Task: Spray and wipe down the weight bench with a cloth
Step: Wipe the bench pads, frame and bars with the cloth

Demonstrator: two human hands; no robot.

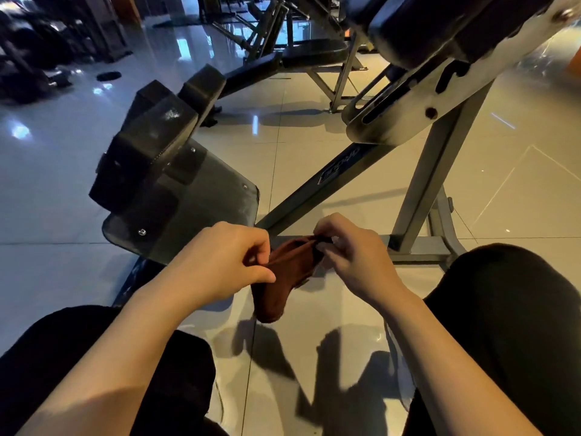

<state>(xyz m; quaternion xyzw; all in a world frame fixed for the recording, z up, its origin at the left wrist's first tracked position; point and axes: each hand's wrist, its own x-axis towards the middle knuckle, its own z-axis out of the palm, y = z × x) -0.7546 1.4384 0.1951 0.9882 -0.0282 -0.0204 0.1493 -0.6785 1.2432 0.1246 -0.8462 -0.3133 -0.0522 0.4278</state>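
Now both hands hold one brown cloth (pixel 284 275) above the tiled floor (pixel 314 171): left hand (pixel 229 262) pinches one edge, right hand (pixel 352 250) pinches the other.

A gym, judging by the equipment standing all around. Just beyond the fingers (pixel 261 247), a grey steel bench frame (pixel 437 171) with a slanted brace and a black padded rest (pixel 440 29) tilted above to the right. Ahead and left of the fingers, a plate (pixel 201 196) bolted at its corners, carrying black blocky pads (pixel 151 146). Farther off past the fingers, a second bench (pixel 301 55) with a black cushion on angled metal legs, and more dark machines (pixel 37 51) at far left. Underneath everything, glossy pale floor tiles (pixel 503 184) mirroring the ceiling lights.
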